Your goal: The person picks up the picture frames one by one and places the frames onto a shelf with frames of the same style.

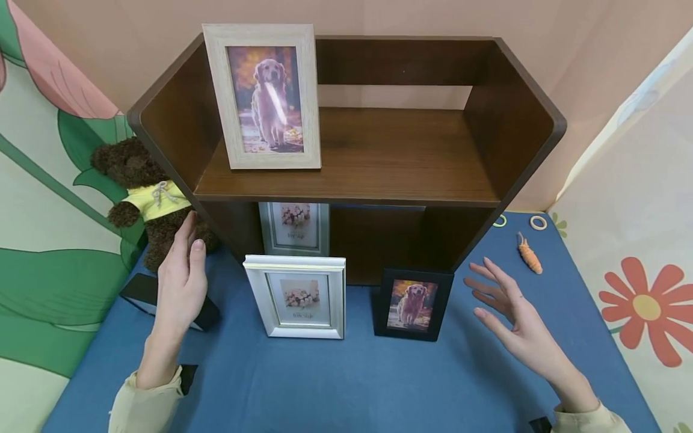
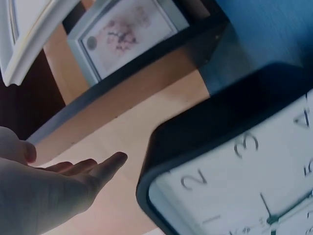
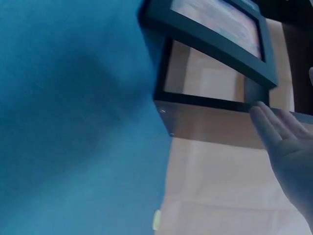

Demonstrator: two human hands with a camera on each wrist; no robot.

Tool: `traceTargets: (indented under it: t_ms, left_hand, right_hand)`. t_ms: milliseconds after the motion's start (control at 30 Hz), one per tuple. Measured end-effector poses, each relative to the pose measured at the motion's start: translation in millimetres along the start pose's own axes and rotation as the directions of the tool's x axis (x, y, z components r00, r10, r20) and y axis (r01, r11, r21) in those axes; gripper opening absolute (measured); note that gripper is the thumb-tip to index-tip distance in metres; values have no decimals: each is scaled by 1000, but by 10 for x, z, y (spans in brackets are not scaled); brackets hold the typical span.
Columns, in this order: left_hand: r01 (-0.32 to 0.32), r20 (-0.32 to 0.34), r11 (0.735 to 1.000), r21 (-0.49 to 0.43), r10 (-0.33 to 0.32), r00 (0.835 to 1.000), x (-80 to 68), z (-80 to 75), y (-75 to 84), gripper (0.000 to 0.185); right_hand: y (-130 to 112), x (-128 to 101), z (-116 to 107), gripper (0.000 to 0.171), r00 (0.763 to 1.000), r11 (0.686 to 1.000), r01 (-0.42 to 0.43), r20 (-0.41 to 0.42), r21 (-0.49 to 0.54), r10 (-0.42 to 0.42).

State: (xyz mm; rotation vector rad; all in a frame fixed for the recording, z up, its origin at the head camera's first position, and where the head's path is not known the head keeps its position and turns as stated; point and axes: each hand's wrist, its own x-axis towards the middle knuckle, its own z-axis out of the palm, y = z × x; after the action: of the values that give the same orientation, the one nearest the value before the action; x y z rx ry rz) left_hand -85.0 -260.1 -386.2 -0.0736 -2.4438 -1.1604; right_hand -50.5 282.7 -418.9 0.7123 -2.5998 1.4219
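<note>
My left hand (image 1: 181, 279) is held in the air, fingers straight and holding nothing, above a black-cased clock (image 1: 145, 293) and in front of the brown teddy bear. The left wrist view shows the white numbered face of the clock (image 2: 234, 196) beside the hand. My right hand (image 1: 514, 322) hovers with spread, empty fingers to the right of a small black photo frame (image 1: 382, 331) with a dog picture. A silver photo frame (image 1: 340, 300) with a flower picture stands left of it. A larger whitish wood frame (image 1: 313, 96) stands on the dark brown shelf's upper board.
The shelf (image 1: 400, 150) stands against the wall on a blue-covered table (image 1: 325, 385). Another flower-picture frame (image 1: 323, 231) is in its lower compartment. The teddy bear (image 1: 157, 201) in a yellow top leans at its left. Right of it lie an orange carrot toy (image 1: 529, 255) and a pale ring (image 1: 538, 216).
</note>
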Motion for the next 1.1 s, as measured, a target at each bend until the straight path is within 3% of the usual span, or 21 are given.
traceTargets:
  t_ms: [200, 600, 900, 1100]
  left_hand:
    - [-8, -11, 1000, -11, 8, 1000, 18, 76, 12, 54]
    - [25, 14, 997, -70, -24, 1000, 44, 149, 7, 54]
    - [44, 27, 993, -110, -41, 999, 80, 188, 5, 56]
    - [53, 57, 987, -149, -45, 997, 103, 216, -9, 58]
  right_hand:
    - [105, -22, 135, 101, 999, 997, 2, 37, 82, -5]
    - [236, -32, 328, 101, 997, 988, -48, 65, 148, 39]
    - [336, 23, 432, 104, 995, 984, -37, 101, 176, 19]
    - [353, 48, 492, 106, 997, 981, -21, 81, 192, 6]
